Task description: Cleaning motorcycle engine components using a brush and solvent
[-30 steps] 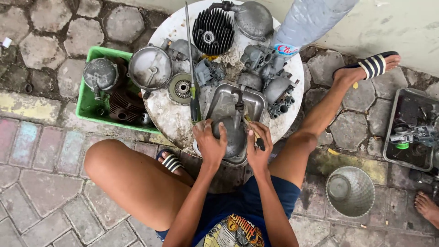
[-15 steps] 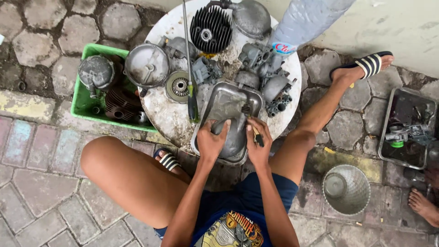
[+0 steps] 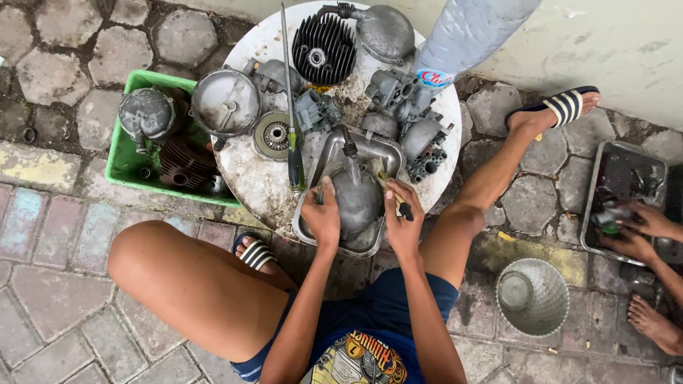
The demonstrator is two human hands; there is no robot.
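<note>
Head view: left hand [image 3: 321,217] grips the grey metal part [image 3: 353,199] in the steel tray [image 3: 324,153] on the round desk [image 3: 260,181]; right hand [image 3: 403,224] is closed on a brush [image 3: 396,200]. A clear plastic bottle [image 3: 473,32] with a blue-red label stands behind.

Cobbled paving [image 3: 64,64], pale wall [image 3: 626,50], daylight
</note>
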